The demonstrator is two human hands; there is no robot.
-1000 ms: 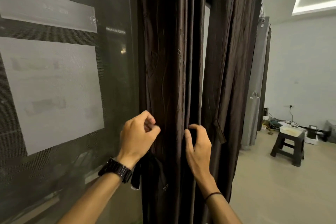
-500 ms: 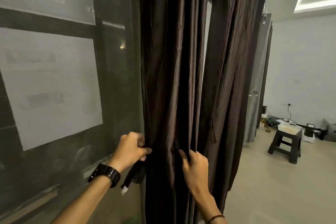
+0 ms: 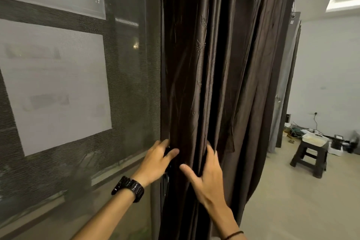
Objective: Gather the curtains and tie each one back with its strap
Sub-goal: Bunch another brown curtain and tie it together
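Note:
A dark brown curtain [image 3: 194,84] hangs in gathered folds beside the window frame. My left hand [image 3: 155,160] is at its left edge, thumb in front and fingers reaching behind the fabric. It pinches a dark strap [image 3: 166,180] whose end hangs just below the palm. My right hand [image 3: 209,178] lies spread on the front of the folds, its fingertips pushed into a crease and the thumb stretched left. A second brown curtain [image 3: 261,84] hangs loose just to the right, partly behind the first.
A mesh window screen [image 3: 126,93] fills the left side. Further right hangs a grey curtain [image 3: 282,107]. A dark stool [image 3: 309,160] with a white tray [image 3: 314,139] stands on the beige floor, and cables and boxes lie along the far wall.
Both hands have shifted lower on the curtain. My right hand has opened from gripping a fold to lying spread on the fabric. My left hand has moved in to the curtain's edge with the strap.

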